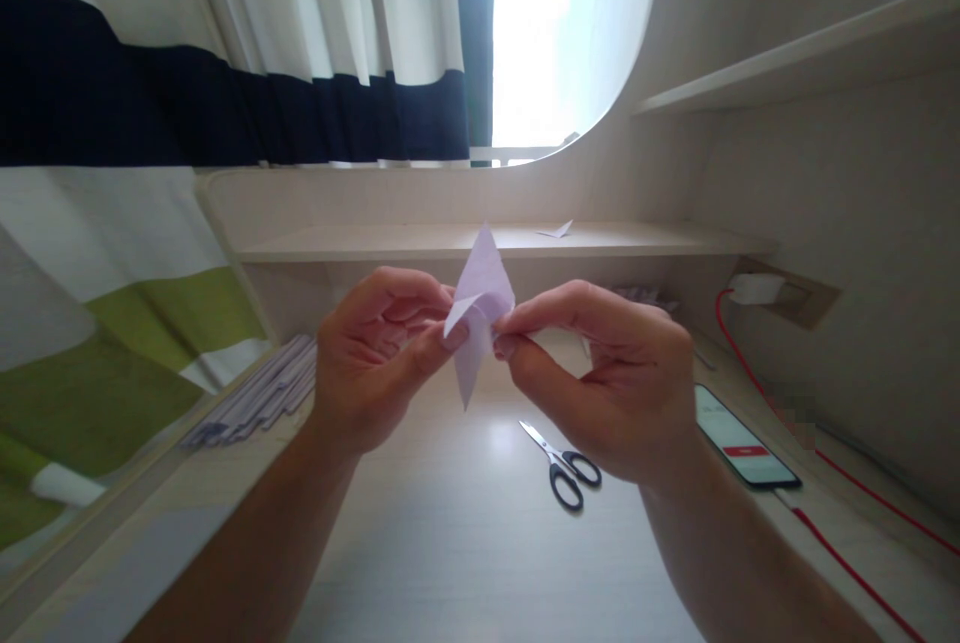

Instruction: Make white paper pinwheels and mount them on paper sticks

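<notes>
A small folded piece of pale lilac paper [484, 268] is held up above the desk, with one point upward and another downward. My left hand [386, 343] pinches its left side between thumb and fingers. On the other side, my right hand [607, 363] grips the paper's right edge between thumb and index finger. Part of the paper is hidden behind the fingertips. Below the hands, black-handled scissors [562, 463] lie on the desk with their blades pointing up and left.
A stack of folded paper strips [262, 393] lies at the left. A phone [746, 438] with a red cable [855, 563] rests at the right, near a white charger [756, 288]. One folded paper piece [556, 231] sits on the back shelf [360, 241]. A curtain [315, 43] hangs at left.
</notes>
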The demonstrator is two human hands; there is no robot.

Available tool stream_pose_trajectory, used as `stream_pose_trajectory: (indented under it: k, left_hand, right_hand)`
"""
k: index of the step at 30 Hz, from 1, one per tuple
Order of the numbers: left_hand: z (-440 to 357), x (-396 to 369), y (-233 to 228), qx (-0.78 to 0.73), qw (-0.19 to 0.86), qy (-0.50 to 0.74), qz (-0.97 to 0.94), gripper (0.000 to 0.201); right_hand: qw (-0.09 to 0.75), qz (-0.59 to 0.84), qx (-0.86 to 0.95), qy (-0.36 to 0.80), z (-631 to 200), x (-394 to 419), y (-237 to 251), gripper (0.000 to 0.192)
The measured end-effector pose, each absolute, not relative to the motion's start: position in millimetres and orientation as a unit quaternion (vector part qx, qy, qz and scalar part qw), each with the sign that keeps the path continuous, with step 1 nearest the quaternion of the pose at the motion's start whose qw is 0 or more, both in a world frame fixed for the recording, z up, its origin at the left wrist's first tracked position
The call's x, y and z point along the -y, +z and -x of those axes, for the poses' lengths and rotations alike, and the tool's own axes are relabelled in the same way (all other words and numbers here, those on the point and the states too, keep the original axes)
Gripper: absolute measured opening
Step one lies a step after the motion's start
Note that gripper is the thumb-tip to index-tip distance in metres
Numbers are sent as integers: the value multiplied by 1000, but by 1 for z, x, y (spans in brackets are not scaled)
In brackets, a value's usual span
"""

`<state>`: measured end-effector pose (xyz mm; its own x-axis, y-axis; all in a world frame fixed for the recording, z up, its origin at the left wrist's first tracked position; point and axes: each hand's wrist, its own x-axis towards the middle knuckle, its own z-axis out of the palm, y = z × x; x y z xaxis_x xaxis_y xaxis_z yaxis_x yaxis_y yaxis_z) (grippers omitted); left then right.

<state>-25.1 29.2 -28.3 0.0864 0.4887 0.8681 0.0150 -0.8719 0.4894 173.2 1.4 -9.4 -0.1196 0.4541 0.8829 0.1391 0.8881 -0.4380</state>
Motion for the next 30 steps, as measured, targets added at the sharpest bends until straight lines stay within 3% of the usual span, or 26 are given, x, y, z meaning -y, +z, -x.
stream_pose_trajectory:
  k: [7,15,24,30]
  left_hand:
    - [25,-28,-33,-192,186,642,-718,21]
    - [16,-29,-37,-211,180,663,-696,29]
    - [9,-21,-35,-225,116,700,-668,20]
    - [6,-11,-31,-211,87,699,-678,24]
  right_hand:
    - [636,238,734,30,-174,-4,-11,15]
    - [647,255,718,25,-175,-4,-11,11]
    - [631,240,686,271,-177,-10,-6,20]
    - [598,160,672,406,-180,-20,-7,13]
